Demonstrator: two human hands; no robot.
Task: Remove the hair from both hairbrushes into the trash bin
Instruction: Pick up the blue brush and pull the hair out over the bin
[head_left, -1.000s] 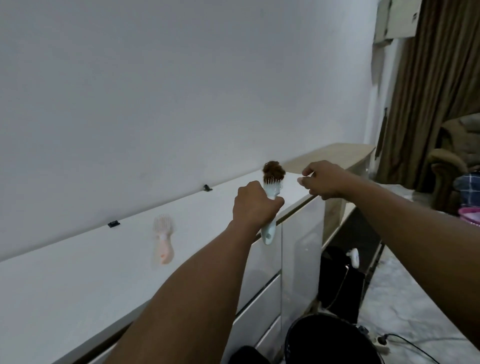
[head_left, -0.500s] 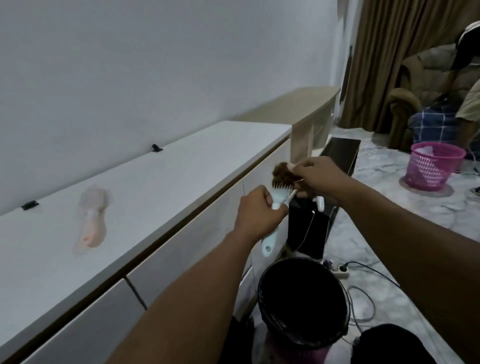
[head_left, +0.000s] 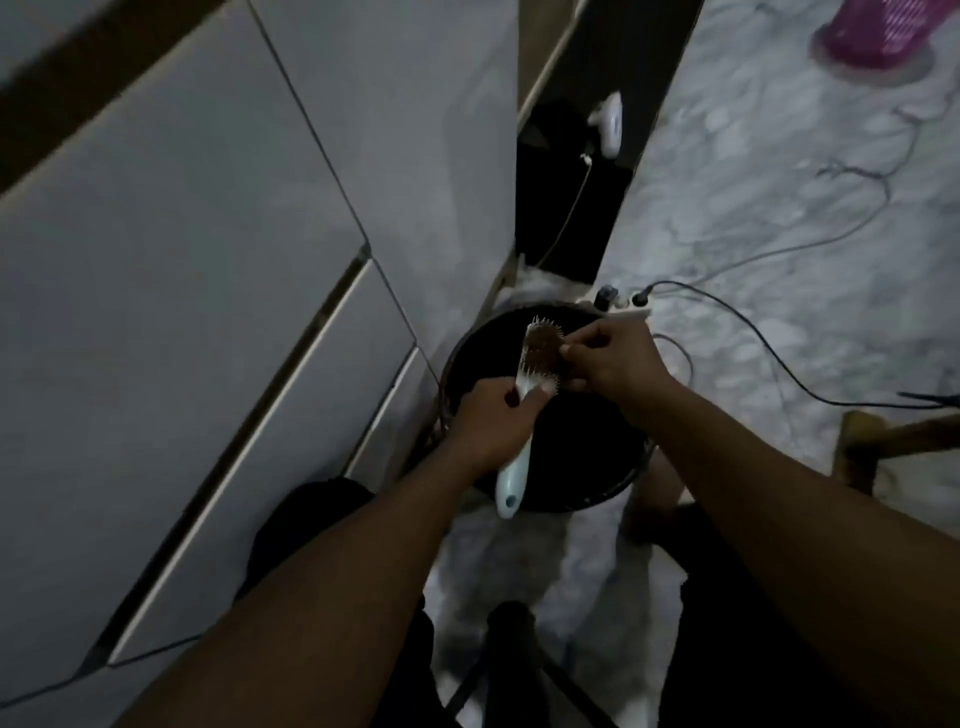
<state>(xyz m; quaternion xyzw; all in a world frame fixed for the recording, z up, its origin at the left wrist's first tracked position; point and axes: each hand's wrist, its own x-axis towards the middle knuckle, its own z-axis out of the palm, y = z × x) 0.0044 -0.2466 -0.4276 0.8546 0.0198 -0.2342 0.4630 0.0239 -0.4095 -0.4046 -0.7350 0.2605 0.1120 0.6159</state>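
Observation:
A pale blue hairbrush (head_left: 514, 475) is held over the black trash bin (head_left: 613, 480) on the floor. My left hand (head_left: 491, 421) grips its handle just under the bristle head. A clump of brown hair (head_left: 543, 351) sits in the bristles. My right hand (head_left: 608, 361) is at the brush head from the right, its fingertips pinched on that hair. The second, pink hairbrush is out of view.
White cabinet drawers (head_left: 208, 312) fill the left side, close to the bin. A power strip (head_left: 621, 306) and black cables (head_left: 779, 364) lie on the marble floor beyond the bin. A pink basket (head_left: 883, 31) stands at the top right. A wooden piece (head_left: 898, 441) pokes in from the right.
My view has tipped down from the cabinet top to the floor. Both hands have brought the blue brush down over the bin, and my right fingers have closed on the hair.

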